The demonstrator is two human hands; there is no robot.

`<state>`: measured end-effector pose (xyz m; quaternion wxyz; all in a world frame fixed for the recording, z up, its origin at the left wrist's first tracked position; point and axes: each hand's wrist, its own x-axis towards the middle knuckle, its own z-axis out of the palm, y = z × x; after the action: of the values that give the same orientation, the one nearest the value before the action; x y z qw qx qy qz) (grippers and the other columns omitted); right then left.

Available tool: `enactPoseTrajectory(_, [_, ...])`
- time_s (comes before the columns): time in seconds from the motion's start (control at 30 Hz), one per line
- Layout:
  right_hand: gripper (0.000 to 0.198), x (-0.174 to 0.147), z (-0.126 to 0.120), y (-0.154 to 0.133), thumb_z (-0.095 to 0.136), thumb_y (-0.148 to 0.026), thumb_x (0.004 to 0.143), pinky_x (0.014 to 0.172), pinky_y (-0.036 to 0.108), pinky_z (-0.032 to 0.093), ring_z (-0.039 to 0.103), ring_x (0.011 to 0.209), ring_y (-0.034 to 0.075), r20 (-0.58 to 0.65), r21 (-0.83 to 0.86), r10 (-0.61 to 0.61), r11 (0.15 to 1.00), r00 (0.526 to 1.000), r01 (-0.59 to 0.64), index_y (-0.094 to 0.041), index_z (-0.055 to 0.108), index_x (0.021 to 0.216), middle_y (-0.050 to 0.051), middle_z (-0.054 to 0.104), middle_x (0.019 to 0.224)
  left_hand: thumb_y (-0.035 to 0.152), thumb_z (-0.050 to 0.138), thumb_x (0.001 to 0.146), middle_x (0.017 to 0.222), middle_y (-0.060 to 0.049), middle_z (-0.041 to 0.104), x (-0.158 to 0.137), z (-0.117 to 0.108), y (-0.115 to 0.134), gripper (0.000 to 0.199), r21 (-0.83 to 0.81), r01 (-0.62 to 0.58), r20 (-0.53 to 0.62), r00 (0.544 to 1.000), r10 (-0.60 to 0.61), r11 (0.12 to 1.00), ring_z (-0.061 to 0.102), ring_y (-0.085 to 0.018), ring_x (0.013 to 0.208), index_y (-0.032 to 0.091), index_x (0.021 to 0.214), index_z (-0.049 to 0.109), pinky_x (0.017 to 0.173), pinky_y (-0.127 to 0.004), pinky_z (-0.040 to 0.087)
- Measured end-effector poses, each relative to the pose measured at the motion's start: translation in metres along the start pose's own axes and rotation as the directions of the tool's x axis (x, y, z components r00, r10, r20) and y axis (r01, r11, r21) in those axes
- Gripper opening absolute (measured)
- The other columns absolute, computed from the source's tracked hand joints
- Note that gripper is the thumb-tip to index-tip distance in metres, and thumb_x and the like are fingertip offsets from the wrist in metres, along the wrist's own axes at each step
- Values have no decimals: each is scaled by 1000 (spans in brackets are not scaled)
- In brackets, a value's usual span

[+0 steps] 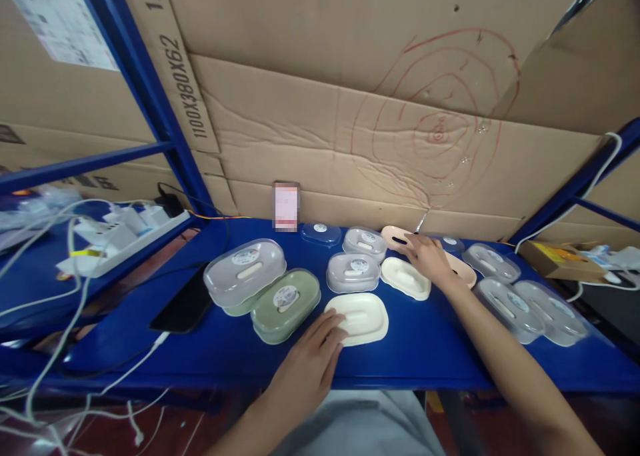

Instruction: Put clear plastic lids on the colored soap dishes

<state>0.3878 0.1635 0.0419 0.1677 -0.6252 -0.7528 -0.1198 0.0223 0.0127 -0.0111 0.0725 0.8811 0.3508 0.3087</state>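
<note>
My left hand [317,349] is at the front of the blue table, fingers curled over the left edge of a cream oval dish [367,319] with a raised middle. Further back, my right hand [430,259] has its fingertips closed on the right end of a peach oval plate [393,236] with a dark slot. A second cream dish [407,284] lies just below that hand. Another peach piece [464,273] shows partly behind my right wrist. Left of the dishes are a green box [283,316] with a clear lid and lidded lilac-grey boxes [353,279].
Several clear-lidded grey boxes [510,313] lie at the right, and dark blue lids [320,235] along the back. A black phone [183,303] and a white cable [135,363] are at the left. A lit phone [286,207] leans on the cardboard wall [300,123].
</note>
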Motion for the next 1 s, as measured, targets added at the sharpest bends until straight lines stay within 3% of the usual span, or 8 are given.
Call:
enactPoseTrajectory(0.13, [21, 16, 7, 14, 61, -28, 102, 105, 48, 50, 75, 115, 31, 42, 8, 14, 1000, 999, -14, -20, 79, 110, 14, 83, 120, 12, 52, 106, 144, -9, 70, 0, 0, -1, 26, -39, 3, -20, 1000, -4, 999, 61, -26, 148, 23, 126, 65, 118, -48, 60])
enactPoseTrajectory(0.23, [21, 7, -16, 16, 61, -31, 104, 106, 50, 50, 76, 114, 33, 2, 10, 17, 1000, 1000, -17, -18, 77, 106, 17, 82, 118, 17, 61, 105, 140, -9, 71, -2, 0, -3, 10, -88, 1, -40, 999, -4, 996, 65, -27, 143, 23, 112, 65, 116, -47, 61])
enactPoseTrajectory(0.3, [22, -14, -40, 7, 62, -36, 105, 107, 51, 52, 74, 123, 35, -65, 69, -40, 997, 997, 44, -19, 74, 110, 17, 79, 130, 18, 68, 102, 143, -10, 68, -4, 0, -3, 12, -103, 0, -45, 999, -5, 995, 66, -27, 140, 24, 113, 65, 116, -46, 61])
enactPoseTrajectory(0.37, [20, -47, -61, -12, 64, -41, 106, 108, 50, 55, 72, 128, 33, -153, 220, -171, 954, 973, 202, -23, 71, 110, 15, 74, 140, 17, 74, 98, 152, -13, 61, -6, -1, -1, 32, -103, 18, -60, 998, -24, 995, 66, -28, 141, 24, 128, 64, 116, -47, 61])
enactPoseTrajectory(0.47, [19, -103, -72, -56, 66, -36, 107, 105, 45, 60, 73, 127, 28, -143, 397, -342, 840, 929, 370, -26, 66, 123, 12, 76, 137, 19, 79, 95, 167, -19, 45, -6, -2, 2, 64, -71, 39, -131, 990, -48, 997, 59, -33, 148, 25, 153, 51, 117, -50, 60])
enactPoseTrajectory(0.6, [32, -147, -58, -108, 61, -27, 110, 113, 49, 56, 71, 133, 26, -67, 338, -533, 784, 844, 521, -23, 61, 142, 12, 76, 139, 22, 76, 99, 172, -19, 41, -2, -3, 3, 61, 10, -81, -133, 988, 81, 997, 44, -38, 160, 25, 155, 52, 124, -58, 53])
enactPoseTrajectory(0.77, [41, -147, -38, -124, 57, -26, 112, 121, 52, 51, 67, 140, 27, -12, 260, -578, 786, 816, 560, -22, 59, 153, 12, 72, 148, 24, 64, 107, 145, -13, 69, 5, -4, 0, 34, -59, -150, -75, 987, 146, 987, 58, -28, 149, 21, 141, 62, 125, -51, 54])
enactPoseTrajectory(1.0, [50, -123, -50, -111, 56, -30, 112, 122, 49, 52, 64, 144, 26, -52, 352, -662, 688, 748, 634, -26, 54, 162, 10, 69, 152, 22, 60, 109, 132, -11, 74, 7, -4, 1, 20, -9, -170, -74, 983, 168, 985, 66, -26, 138, 18, 128, 66, 127, -53, 52])
